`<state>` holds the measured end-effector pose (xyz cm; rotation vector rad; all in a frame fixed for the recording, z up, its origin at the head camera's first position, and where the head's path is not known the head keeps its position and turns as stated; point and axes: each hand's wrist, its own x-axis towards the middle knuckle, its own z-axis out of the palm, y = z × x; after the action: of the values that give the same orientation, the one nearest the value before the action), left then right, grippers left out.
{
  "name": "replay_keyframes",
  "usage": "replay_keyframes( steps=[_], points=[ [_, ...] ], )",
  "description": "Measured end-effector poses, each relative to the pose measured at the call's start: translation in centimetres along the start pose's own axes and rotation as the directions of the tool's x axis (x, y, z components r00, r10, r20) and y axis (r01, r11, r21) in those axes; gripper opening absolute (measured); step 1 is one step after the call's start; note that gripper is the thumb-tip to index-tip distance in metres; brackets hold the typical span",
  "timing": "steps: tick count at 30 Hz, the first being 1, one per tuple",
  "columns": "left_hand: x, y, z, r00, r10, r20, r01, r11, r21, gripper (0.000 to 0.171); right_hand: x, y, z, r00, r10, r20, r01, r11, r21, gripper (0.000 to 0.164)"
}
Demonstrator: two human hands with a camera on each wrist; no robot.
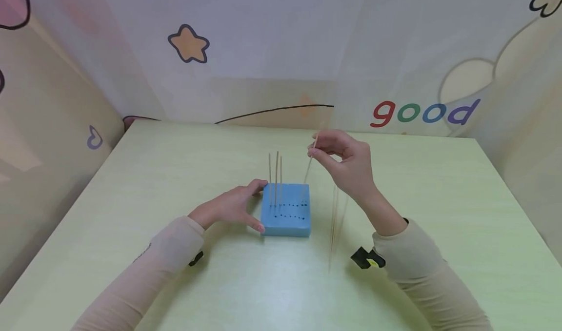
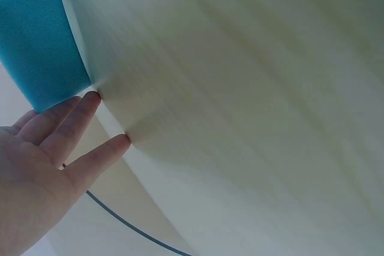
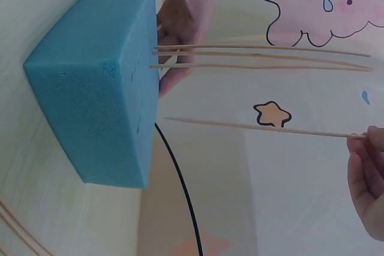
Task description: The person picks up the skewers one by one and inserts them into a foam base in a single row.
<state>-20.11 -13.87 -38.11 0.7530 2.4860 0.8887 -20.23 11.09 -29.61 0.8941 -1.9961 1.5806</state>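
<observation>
A blue foam block (image 1: 285, 225) sits on the table, with two rows of small dark holes across its top. Three thin wooden skewers (image 1: 276, 175) stand upright in the left end of the back row. My left hand (image 1: 232, 205) rests against the block's left side, fingers extended, thumb at the front corner and fingertips at the back corner. In my right hand (image 1: 347, 160), thumb and fingers pinch the upper end of another skewer (image 3: 258, 127). It slants down over the block's right part; its pointed lower tip is just short of the top face in the right wrist view.
Several loose skewers (image 1: 334, 223) lie on the pale green table (image 1: 281, 282) to the right of the block, below my right forearm. A printed fabric backdrop (image 1: 272, 38) rises behind the table's far edge.
</observation>
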Motion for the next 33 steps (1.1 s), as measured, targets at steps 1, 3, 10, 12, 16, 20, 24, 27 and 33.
replay_keyframes(
  steps=[1, 3, 10, 12, 16, 20, 24, 27, 33],
  points=[
    [0.0, 0.0, 0.0, 1.0, 0.002, -0.001, -0.002, 1.0, -0.001, 0.106, 0.0, -0.1, 0.1, 1.0, -0.008, 0.006, 0.008, 1.0, 0.001, 0.02],
    [0.0, 0.0, 0.0, 1.0, 0.0, 0.0, 0.0, 1.0, -0.003, 0.106, 0.0, -0.2, 0.4, 1.0, -0.023, 0.017, 0.023, 1.0, 0.004, 0.017],
    [0.0, 0.1, -0.1, 1.0, 0.014, 0.004, -0.014, 1.0, 0.0, 0.104, -0.2, -0.4, 1.5, 0.998, -0.041, 0.056, 0.04, 0.999, 0.021, 0.014],
    [0.0, 0.1, -0.1, 1.0, 0.017, 0.005, -0.017, 1.0, 0.0, 0.104, -0.3, -0.4, 1.8, 0.997, -0.047, 0.069, 0.046, 0.999, 0.018, 0.014],
    [0.0, 0.1, -0.2, 1.0, 0.026, 0.005, -0.026, 1.0, 0.0, 0.104, -0.5, -0.2, 2.3, 0.994, -0.063, 0.093, 0.062, 0.998, 0.012, 0.013],
    [0.0, 0.0, -0.2, 0.999, 0.032, 0.002, -0.032, 0.999, 0.009, 0.103, -0.6, -0.2, 2.5, 0.992, -0.08, 0.095, 0.08, 0.997, 0.009, 0.013],
    [0.0, 0.1, -0.2, 1.0, 0.03, 0.003, -0.03, 0.999, 0.015, 0.103, -0.6, -0.3, 2.7, 0.992, -0.085, 0.097, 0.084, 0.996, 0.011, 0.013],
    [0.0, 0.1, -0.2, 1.0, 0.026, 0.004, -0.026, 1.0, 0.01, 0.103, -0.6, -0.3, 2.8, 0.991, -0.085, 0.1, 0.084, 0.996, 0.012, 0.013],
    [-0.1, 0.2, -0.2, 1.0, 0.028, 0.004, -0.028, 1.0, 0.009, 0.103, -0.5, -0.3, 2.8, 0.99, -0.101, 0.1, 0.101, 0.995, 0.005, 0.014]
  ],
)
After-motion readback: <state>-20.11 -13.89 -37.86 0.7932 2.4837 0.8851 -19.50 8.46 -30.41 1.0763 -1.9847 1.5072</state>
